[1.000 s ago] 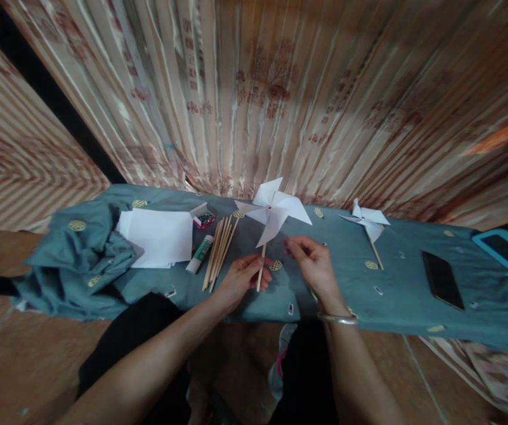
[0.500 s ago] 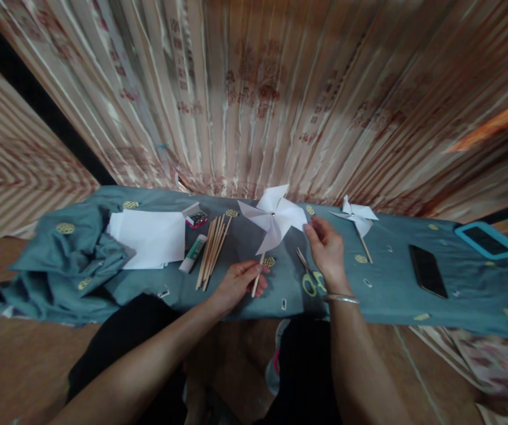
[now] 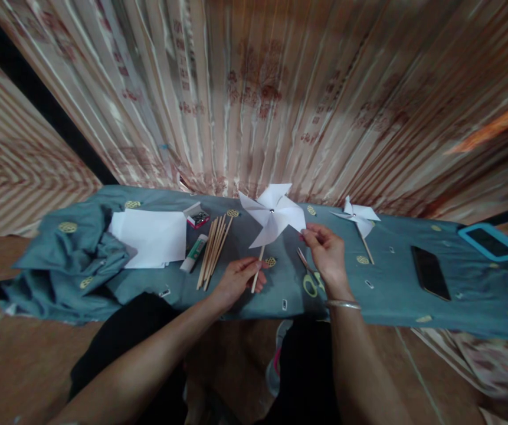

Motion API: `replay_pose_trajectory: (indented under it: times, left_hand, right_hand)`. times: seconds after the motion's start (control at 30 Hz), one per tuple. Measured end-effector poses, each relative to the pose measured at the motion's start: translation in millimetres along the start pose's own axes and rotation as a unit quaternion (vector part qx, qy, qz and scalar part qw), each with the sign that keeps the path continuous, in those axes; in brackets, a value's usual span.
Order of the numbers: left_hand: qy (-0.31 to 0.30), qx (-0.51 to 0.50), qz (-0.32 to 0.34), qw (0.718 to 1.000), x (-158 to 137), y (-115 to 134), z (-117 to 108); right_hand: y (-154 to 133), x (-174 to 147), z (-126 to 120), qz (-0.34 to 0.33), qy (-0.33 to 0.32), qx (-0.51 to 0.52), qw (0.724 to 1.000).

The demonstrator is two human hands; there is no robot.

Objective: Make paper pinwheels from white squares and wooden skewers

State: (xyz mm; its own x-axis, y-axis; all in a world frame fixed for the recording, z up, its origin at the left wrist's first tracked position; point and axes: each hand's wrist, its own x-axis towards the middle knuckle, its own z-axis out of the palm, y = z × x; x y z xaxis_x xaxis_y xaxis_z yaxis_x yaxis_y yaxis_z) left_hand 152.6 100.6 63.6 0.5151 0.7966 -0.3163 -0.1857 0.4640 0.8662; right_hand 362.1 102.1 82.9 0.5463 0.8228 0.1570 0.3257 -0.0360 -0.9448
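A white paper pinwheel (image 3: 275, 213) with a small dark pin at its centre stands above the cloth on a wooden stick (image 3: 257, 277). My left hand (image 3: 239, 278) is closed around the stick's lower part. At the pinwheel's right blade, the thumb and fingers of my right hand (image 3: 325, 248) are pressed together on the blade's lower tip. Scissors with yellow-green handles (image 3: 310, 285) lie just below that hand, partly hidden by it. Farther right, a second paper pinwheel (image 3: 360, 217) rests on the cloth with its stick pointing toward me.
Left on the blue-green cloth (image 3: 236, 304) lie white paper sheets (image 3: 154, 236), a glue stick (image 3: 194, 254), several wooden sticks (image 3: 213, 251) and an open box of pins (image 3: 197, 218). A dark phone (image 3: 429, 273) and a blue-framed tablet (image 3: 492, 242) are at the right. A curtain (image 3: 254, 118) hangs behind.
My right hand has shifted slightly left and down along the right blade's tip. The pinwheel has turned a little, while my left hand keeps its hold on the stick.
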Motion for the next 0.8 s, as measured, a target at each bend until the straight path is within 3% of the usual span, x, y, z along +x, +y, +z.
replay_pose_trajectory:
  times: [0.33, 0.53, 0.8]
  left_hand:
    - [0.003, 0.0, 0.014, 1.0, 2, 2, -2]
    - [0.016, -0.003, 0.018, 1.0, 2, 4, -2]
    - [0.024, -0.001, 0.029, 0.999, 3, 5, -3]
  right_hand:
    - [-12, -8, 9, 0.082, -0.031, 0.143, 0.986]
    - [-15, -16, 13, 0.11, -0.068, 0.137, 0.982]
    - [-21, -24, 21, 0.098, -0.13, 0.124, 0.979]
